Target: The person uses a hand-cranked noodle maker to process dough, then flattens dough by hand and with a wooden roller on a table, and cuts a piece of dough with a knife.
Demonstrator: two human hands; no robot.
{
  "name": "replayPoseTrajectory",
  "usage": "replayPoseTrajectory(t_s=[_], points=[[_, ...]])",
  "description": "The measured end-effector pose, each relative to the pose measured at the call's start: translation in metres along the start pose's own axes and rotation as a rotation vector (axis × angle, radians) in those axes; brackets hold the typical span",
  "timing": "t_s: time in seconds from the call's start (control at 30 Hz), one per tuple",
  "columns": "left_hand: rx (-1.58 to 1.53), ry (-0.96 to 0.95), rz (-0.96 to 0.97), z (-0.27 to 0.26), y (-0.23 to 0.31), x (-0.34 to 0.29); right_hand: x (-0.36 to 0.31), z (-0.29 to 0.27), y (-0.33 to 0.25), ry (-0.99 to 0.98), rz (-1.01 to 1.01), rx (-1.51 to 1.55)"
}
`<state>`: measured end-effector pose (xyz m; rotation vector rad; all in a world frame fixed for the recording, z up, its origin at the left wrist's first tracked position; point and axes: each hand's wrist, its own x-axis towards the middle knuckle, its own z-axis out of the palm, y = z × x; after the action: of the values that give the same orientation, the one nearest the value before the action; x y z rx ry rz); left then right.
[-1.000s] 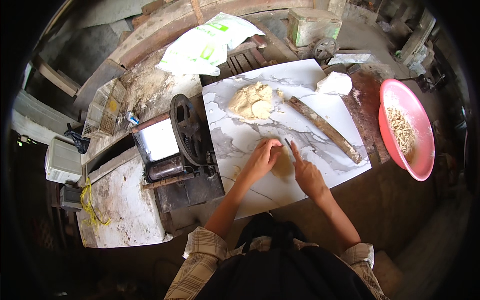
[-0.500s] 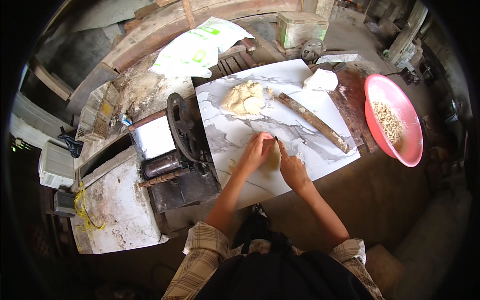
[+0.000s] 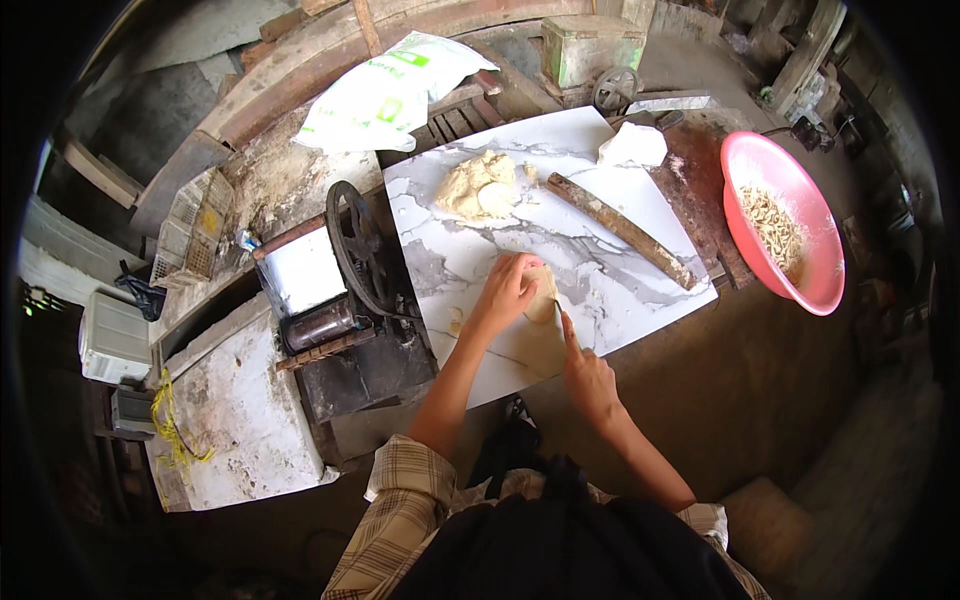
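Observation:
My right hand (image 3: 590,380) is closed round a knife (image 3: 559,313), with the index finger laid along it. Its dark blade is at the right edge of a flat, pale piece of dough (image 3: 540,300). My left hand (image 3: 510,288) holds that piece at its upper left side, fingers bent over it. Both hands are over the near part of a marble-patterned board (image 3: 430,260). Farther back on the board sits a rough lump of dough (image 3: 480,185), with small crumbs beside it. A long wooden stick (image 3: 625,230) lies to the right of the lump.
A pink basin (image 3: 735,190) with small pale strips in it stands at the right. At the left is a hand-cranked roller machine (image 3: 320,320) with a large wheel. A white plastic sack (image 3: 365,105), a white bag (image 3: 633,146) and a plastic basket (image 3: 190,225) lie around.
My right hand and the knife have moved down toward me, along the dough piece's right edge. More of the piece now shows beside my left hand. The view has shifted slightly.

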<state>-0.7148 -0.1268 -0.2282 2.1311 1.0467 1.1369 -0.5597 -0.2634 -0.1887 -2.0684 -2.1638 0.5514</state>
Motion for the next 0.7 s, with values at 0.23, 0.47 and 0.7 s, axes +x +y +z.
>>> replayPoseTrajectory(t_s=[0.23, 0.47, 0.7], points=[[0.183, 0.025, 0.048, 0.001, 0.002, 0.005, -0.023, -0.002, 0.021, 0.186, -0.045, -0.003], [0.343, -0.121, -0.05, 0.005, -0.001, 0.037, 0.075, -0.028, 0.056, 0.352, 0.012, -0.022], [0.267, -0.292, -0.11, -0.002, -0.004, 0.052, 0.109, -0.026, 0.045, 0.514, -0.225, -0.085]])
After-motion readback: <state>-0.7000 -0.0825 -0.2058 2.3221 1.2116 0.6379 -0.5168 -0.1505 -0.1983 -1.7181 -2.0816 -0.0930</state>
